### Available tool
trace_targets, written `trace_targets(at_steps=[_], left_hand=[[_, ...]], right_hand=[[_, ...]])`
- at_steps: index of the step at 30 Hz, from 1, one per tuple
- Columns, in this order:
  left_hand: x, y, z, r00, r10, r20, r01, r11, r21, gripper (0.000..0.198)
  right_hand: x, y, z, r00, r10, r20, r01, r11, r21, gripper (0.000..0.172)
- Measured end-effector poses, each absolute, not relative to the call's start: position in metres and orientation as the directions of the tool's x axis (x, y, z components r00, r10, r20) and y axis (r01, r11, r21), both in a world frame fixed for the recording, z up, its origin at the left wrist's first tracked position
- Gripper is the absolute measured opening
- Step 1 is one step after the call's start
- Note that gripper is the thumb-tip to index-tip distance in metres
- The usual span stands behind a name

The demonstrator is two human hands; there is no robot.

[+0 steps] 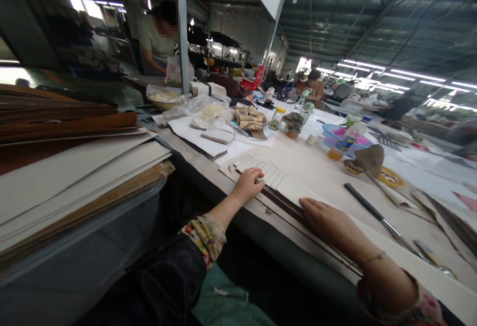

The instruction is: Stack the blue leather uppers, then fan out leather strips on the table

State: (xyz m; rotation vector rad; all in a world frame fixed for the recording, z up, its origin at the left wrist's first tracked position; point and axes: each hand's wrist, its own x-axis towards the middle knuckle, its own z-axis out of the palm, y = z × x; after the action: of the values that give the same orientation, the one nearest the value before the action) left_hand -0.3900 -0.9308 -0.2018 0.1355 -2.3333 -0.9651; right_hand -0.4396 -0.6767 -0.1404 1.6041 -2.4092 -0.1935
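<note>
Along the near edge of the table lie long dark brown strips (281, 201), beside white strips and a long white sheet (294, 187). My left hand (250, 185) rests at the strips' far end, its fingers curled over them; what lies under the fingertips is hidden. Further right, my right hand (324, 216) lies flat with fingers stretched across the white sheet and the dark strips.
Stacked white and brown sheets (85, 177) stand at the left. On the table (298, 159) are a black-handled tool (367, 204), a bottle (348, 137), a yellow-lidded jar (277, 118), and folded gloves (249, 118). A person (156, 38) stands at the back left.
</note>
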Motion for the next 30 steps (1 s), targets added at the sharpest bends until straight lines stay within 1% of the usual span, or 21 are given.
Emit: trace_targets(at_steps=[6, 13, 17, 20, 24, 27, 30], left_hand=[[-0.390, -0.931, -0.202, -0.810, -0.305, 0.500, 0.130, 0.738, 0.662, 0.022], [-0.390, -0.931, -0.200, -0.829, -0.297, 0.474, 0.123, 0.729, 0.673, 0.026], [-0.389, -0.931, -0.198, -0.842, -0.288, 0.456, 0.116, 0.729, 0.674, 0.030], [-0.388, -0.931, -0.197, -0.835, -0.299, 0.461, 0.115, 0.725, 0.679, 0.028], [-0.388, -0.930, -0.198, -0.816, -0.311, 0.487, 0.125, 0.728, 0.674, 0.022], [-0.388, -0.929, -0.199, -0.806, -0.292, 0.515, 0.138, 0.754, 0.642, 0.018], [-0.387, -0.925, -0.198, -0.799, -0.286, 0.528, 0.116, 0.790, 0.602, 0.020]], right_hand=[[-0.436, -0.681, -0.136, -0.411, -0.911, 0.034, -0.871, 0.404, 0.280, 0.044], [-0.430, -0.688, -0.129, -0.430, -0.903, -0.002, -0.867, 0.412, 0.280, 0.039], [-0.430, -0.690, -0.131, -0.444, -0.895, -0.038, -0.860, 0.414, 0.298, 0.043], [-0.430, -0.691, -0.135, -0.458, -0.889, -0.028, -0.854, 0.431, 0.291, 0.047], [-0.434, -0.687, -0.138, -0.470, -0.882, 0.019, -0.853, 0.460, 0.247, 0.051], [-0.437, -0.684, -0.138, -0.473, -0.880, 0.040, -0.853, 0.469, 0.227, 0.051], [-0.435, -0.684, -0.138, -0.477, -0.877, 0.060, -0.844, 0.476, 0.245, 0.049]])
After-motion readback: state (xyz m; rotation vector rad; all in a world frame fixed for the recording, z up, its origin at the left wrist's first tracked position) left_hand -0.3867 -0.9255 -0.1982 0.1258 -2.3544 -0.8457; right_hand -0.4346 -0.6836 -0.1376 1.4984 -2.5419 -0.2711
